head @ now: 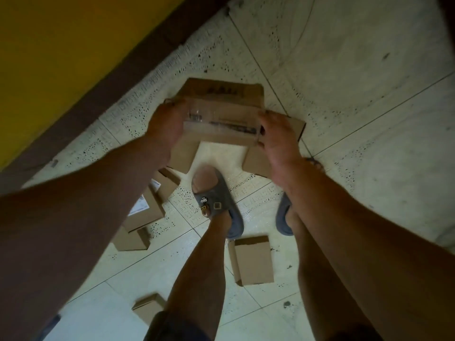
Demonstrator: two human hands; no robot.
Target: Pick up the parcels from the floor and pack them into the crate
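Note:
I hold a taped brown cardboard parcel (221,119) above the floor, between both hands. My left hand (165,124) grips its left end and my right hand (275,134) grips its right end, fingers curled round the edges. Several more brown parcels lie on the tiled floor below: one with a white label (145,210) at the left, one plain box (253,259) between my legs, a small one (147,307) at the bottom. Other boxes (184,153) sit partly hidden under the held parcel. No crate is in view.
A yellow wall with a brown skirting board (73,124) runs diagonally across the upper left. My feet in grey slippers (216,205) stand among the parcels. Pale speckled floor tiles (357,82) spread to the right.

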